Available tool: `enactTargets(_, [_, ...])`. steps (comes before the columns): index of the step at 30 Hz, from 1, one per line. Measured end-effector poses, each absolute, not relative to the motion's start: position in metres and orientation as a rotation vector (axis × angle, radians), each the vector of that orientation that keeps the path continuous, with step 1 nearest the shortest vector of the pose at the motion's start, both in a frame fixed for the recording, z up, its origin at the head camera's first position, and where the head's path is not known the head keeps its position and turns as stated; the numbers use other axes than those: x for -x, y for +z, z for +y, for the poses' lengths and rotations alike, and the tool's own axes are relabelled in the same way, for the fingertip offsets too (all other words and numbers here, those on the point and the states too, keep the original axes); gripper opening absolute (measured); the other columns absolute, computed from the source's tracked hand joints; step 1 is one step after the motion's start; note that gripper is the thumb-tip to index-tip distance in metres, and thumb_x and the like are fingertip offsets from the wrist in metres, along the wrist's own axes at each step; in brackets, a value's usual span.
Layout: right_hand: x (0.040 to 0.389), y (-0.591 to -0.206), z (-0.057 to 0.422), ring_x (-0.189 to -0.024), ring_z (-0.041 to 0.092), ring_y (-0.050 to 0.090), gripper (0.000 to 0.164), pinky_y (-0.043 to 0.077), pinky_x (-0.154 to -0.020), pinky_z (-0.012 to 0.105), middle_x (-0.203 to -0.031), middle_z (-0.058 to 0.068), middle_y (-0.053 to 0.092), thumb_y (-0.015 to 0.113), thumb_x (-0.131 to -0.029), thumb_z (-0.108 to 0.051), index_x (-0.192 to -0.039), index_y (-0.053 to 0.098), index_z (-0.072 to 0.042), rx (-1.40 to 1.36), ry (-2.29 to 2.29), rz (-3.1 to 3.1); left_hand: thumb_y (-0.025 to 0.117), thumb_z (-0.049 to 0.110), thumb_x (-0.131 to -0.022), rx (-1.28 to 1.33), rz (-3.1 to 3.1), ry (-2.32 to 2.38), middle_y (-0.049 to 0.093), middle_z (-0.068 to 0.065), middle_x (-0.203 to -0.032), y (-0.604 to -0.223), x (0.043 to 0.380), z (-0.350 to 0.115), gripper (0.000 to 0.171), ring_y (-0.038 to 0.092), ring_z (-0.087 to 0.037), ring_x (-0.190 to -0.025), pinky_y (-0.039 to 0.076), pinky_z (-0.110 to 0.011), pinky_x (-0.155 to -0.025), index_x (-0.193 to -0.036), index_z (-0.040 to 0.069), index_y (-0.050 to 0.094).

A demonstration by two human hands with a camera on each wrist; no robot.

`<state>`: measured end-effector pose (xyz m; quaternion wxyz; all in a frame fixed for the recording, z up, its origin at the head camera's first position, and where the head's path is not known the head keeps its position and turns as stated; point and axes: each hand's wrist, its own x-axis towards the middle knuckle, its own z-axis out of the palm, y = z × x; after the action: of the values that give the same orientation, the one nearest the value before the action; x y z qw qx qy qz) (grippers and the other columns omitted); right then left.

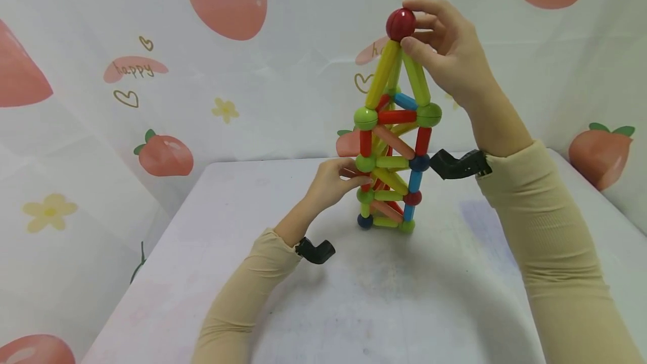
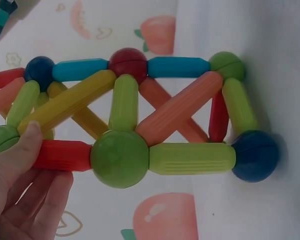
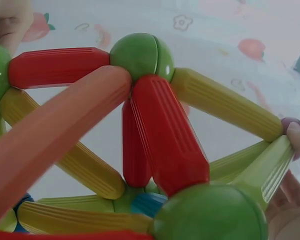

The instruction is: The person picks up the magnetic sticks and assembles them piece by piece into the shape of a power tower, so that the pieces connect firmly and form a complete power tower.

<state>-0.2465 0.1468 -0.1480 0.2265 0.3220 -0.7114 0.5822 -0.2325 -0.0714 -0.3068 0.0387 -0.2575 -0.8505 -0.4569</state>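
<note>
A tower of magnetic rods and balls (image 1: 397,117) stands upright on the table, with diagonal rods across its sides. At its top, several yellow-green rods lean in to a red ball (image 1: 399,24). My right hand (image 1: 455,52) pinches this red ball between thumb and fingers; in the right wrist view it shows at the right edge. Lower down, my left hand (image 1: 327,184) grips a short red rod (image 2: 67,155) on the tower's left side, thumb in front and fingers behind. A green ball (image 2: 120,159) sits at that rod's lower end. A dark blue ball (image 2: 256,156) forms a bottom corner.
The white table (image 1: 242,291) spreads around the tower. Behind it hangs a pale cloth backdrop (image 1: 283,72) printed with peaches, hearts and flowers. A black wrist mount (image 1: 460,164) on the right sleeve hangs close beside the tower, and another black mount (image 1: 315,251) is on the left wrist.
</note>
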Motion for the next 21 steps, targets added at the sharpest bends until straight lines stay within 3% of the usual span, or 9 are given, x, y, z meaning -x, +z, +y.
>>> enactTargets(13, [0.253, -0.15, 0.151, -0.109, 0.018, 0.058, 0.042, 0.046, -0.098, 0.02, -0.112, 0.003, 0.059, 0.059, -0.089, -0.005, -0.129, 0.053, -0.016, -0.905, 1.731, -1.927, 0.073, 0.02, -0.081, 0.776, -2.611, -1.46, 0.071, -0.008, -0.101, -0.309, 0.238, -0.067, 0.029, 0.067, -0.021, -0.094, 0.056, -0.023, -0.078, -0.106, 0.007, 0.067])
enactTargets(18, [0.246, -0.153, 0.158, -0.116, 0.02, 0.054, 0.05, 0.04, -0.108, 0.034, -0.127, 0.005, 0.052, 0.055, -0.092, -0.011, -0.138, 0.042, -0.024, -0.82, 1.626, -2.061, 0.072, 0.022, -0.081, 0.802, -2.716, -1.417, 0.064, -0.007, -0.118, -0.303, 0.239, -0.077, 0.045, 0.062, -0.022, -0.108, 0.052, -0.029, -0.092, -0.121, 0.008, 0.059])
enactTargets(21, [0.237, -0.159, 0.168, -0.119, 0.02, 0.052, 0.051, 0.041, -0.107, 0.034, -0.135, 0.009, 0.047, 0.053, -0.094, -0.015, -0.141, 0.037, -0.027, -0.709, 1.517, -2.16, 0.071, 0.023, -0.083, 0.8, -2.715, -1.418, 0.057, -0.008, -0.128, -0.294, 0.24, -0.09, 0.053, 0.056, -0.025, -0.118, 0.045, -0.035, -0.102, -0.13, 0.008, 0.051])
